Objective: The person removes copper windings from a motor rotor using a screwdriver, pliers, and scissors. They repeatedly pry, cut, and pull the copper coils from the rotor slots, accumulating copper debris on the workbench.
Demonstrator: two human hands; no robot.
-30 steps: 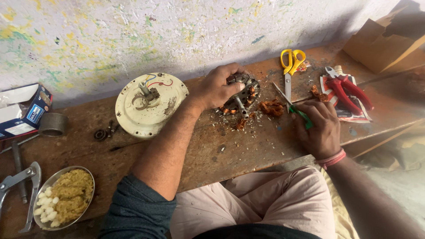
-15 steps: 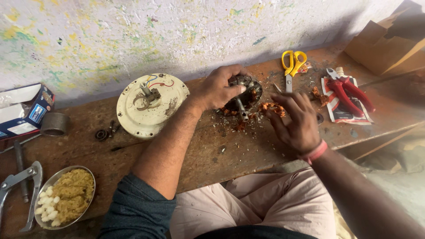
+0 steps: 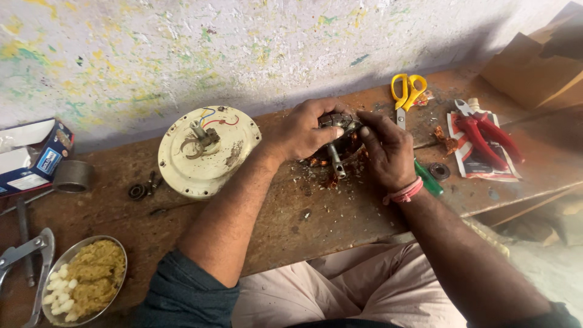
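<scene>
head view, my log. both hands are together on the motor core (image 3: 337,136), a dark round wound part with a metal shaft (image 3: 335,161) sticking out toward me. it sits on the wooden bench (image 3: 316,225), a little right of centre, in a scatter of reddish copper scraps (image 3: 322,173).

left hand (image 3: 302,130) is cupped over the core's left side, thumb lying across the front, gripping it. right hand (image 3: 384,146) is pressed on the core's right side, fingers bent onto the top edge; i cannot tell whether it pinches anything small between the fingertips. a pink band (image 3: 403,192) circles the right wrist.

just beside the right wrist: a green tool handle (image 3: 429,180), partly hidden by the hand, and a small dark ring (image 3: 438,170). farther right, red-handled pliers (image 3: 486,135) lie on a printed packet (image 3: 480,164). yellow-handled scissors (image 3: 407,91) lie behind the right hand, near the wall.

left of the left forearm: a cream round motor cover (image 3: 206,152) with red and blue wires at its hub, apart from the core. farther left: small dark bearings (image 3: 143,187), a metal sleeve (image 3: 73,176), a blue and white box (image 3: 33,155). at the near left edge: a steel dish of food (image 3: 85,279) and a metal puller tool (image 3: 27,267).
</scene>
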